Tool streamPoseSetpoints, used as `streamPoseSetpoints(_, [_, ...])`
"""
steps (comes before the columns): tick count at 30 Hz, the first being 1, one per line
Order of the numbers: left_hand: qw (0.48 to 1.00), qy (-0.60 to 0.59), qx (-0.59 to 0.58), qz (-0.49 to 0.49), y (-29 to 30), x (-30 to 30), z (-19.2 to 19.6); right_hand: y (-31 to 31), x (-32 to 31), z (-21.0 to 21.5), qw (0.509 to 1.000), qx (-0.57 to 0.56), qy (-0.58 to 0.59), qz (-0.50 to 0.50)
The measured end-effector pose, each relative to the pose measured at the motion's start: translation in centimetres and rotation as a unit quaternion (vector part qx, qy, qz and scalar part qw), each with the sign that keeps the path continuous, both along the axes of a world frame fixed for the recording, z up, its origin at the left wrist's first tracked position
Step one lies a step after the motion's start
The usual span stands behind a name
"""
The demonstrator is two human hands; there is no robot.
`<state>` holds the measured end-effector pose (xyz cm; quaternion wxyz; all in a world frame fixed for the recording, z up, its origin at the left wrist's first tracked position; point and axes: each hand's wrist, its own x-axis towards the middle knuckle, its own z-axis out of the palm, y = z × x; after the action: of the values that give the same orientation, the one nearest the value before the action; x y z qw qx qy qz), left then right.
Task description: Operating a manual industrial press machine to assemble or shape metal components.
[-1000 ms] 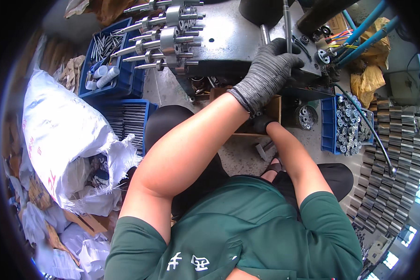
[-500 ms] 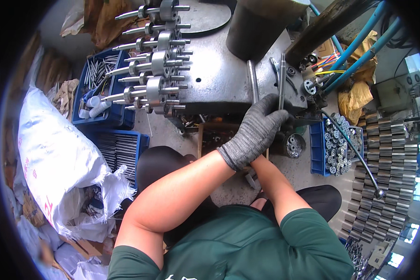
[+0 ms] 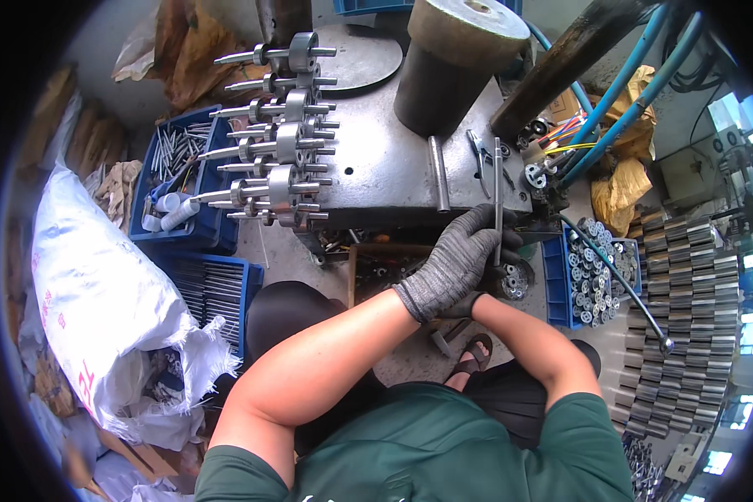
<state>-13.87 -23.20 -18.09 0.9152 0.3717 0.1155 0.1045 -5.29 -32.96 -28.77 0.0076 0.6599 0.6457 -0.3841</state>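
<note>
A thin metal rod [image 3: 499,201] is gripped near its lower end by the left hand [image 3: 458,261], which wears a grey knit glove and is closed around it. The rod is held upright, its upper part standing in front of the grey steel machine table [image 3: 385,171]. The right hand [image 3: 464,305] is mostly hidden beneath the left wrist, so whether it is open or closed cannot be told. Just right of the hands, a blue bin of small metal wheels [image 3: 590,272] is seen. On the table's left edge, shafts with gears [image 3: 272,167] are stacked. A white sack [image 3: 100,293] is lying at far left.
</note>
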Motion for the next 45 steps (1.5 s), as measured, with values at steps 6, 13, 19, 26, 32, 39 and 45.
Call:
streamPoseSetpoints(6, [0.999,-0.001,0.037,-0.021,-1.3,-0.5,0.8,-5.1,6.0,4.4,0.959,0.149,-0.162,0.179])
streamPoseSetpoints(13, [0.980,0.019,0.194,-0.037,-3.7,-1.2,0.4,-7.3,6.4,11.0,0.633,0.315,0.458,-0.539])
streamPoseSetpoints(19, [0.936,0.072,0.319,-0.129,-5.3,-1.9,-2.1,-7.4,5.8,11.5,0.518,0.336,0.590,-0.520])
streamPoseSetpoints(26, [0.944,0.096,0.293,-0.120,-5.4,-1.6,-3.5,-8.3,6.0,11.5,0.553,0.371,0.579,-0.470])
streamPoseSetpoints(32, [0.933,0.106,0.329,-0.104,-5.3,-1.6,-4.0,-7.9,5.6,11.4,0.543,0.356,0.545,-0.531])
streamPoseSetpoints(39, [0.921,0.095,0.365,-0.094,-5.1,-1.6,-4.7,-7.3,5.0,10.7,0.531,0.277,0.594,-0.537])
streamPoseSetpoints(45, [0.911,0.064,0.400,-0.076,-5.2,-1.9,-4.6,-7.2,4.9,10.6,0.536,0.260,0.610,-0.523])
